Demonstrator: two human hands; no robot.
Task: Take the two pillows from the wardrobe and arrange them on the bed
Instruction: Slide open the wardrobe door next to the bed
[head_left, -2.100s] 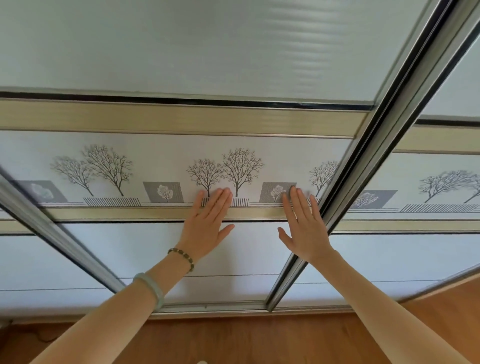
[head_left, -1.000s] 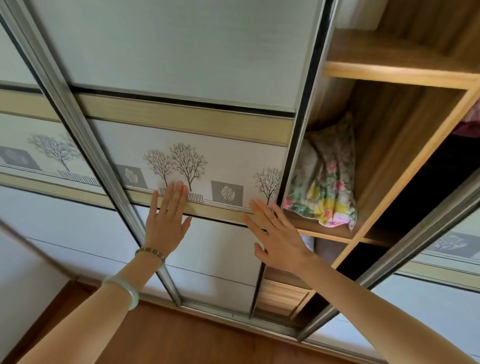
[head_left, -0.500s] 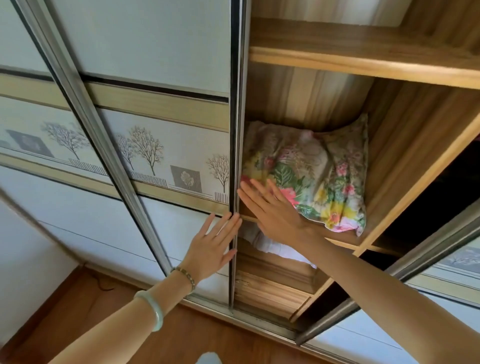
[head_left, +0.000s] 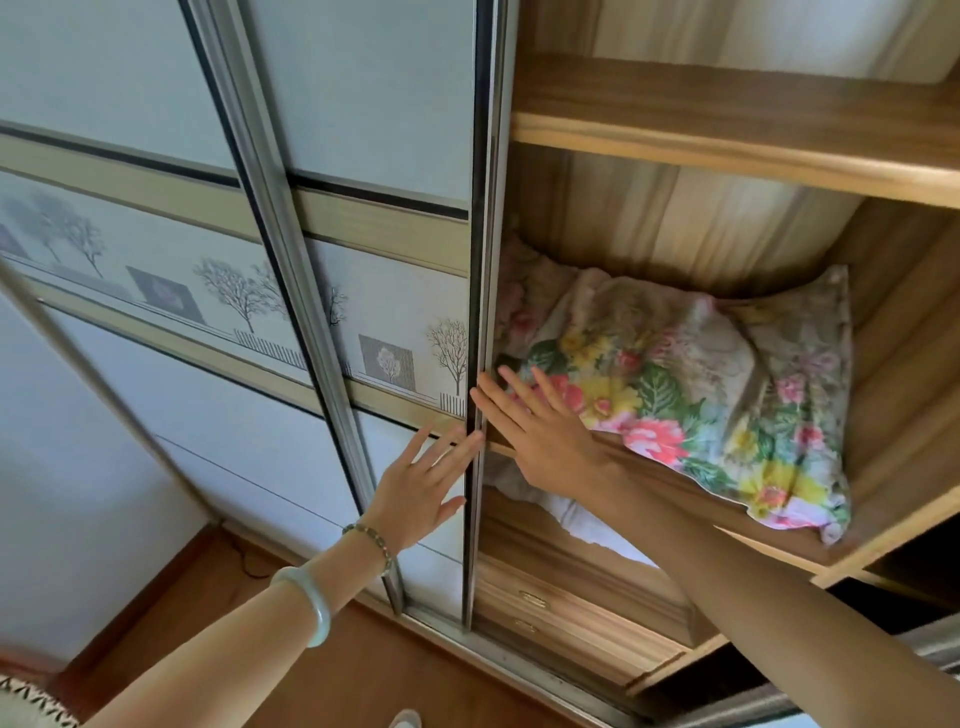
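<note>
A floral pillow (head_left: 685, 384) lies on a wooden wardrobe shelf (head_left: 857, 545), its left end hidden behind the sliding door (head_left: 384, 156). White fabric (head_left: 587, 525) shows on the shelf below; I cannot tell whether it is a pillow. My left hand (head_left: 421, 493) is flat and open against the door panel, fingertips at the door's dark edge. My right hand (head_left: 540, 431) is open, fingers spread, at that edge just in front of the pillow's left corner. Neither hand holds anything.
An upper wooden shelf (head_left: 727, 135) spans the opening above the pillow. Drawers (head_left: 561, 608) sit under the lower shelf. A second sliding door frame (head_left: 280, 291) overlaps to the left. Wooden floor (head_left: 332, 691) lies below, with a patterned fabric corner (head_left: 26, 706) at bottom left.
The sliding door has been pushed left, uncovering the shelf and the floral pillow. Both hands stayed open against the door, the right one now at its edge by the pillow.
</note>
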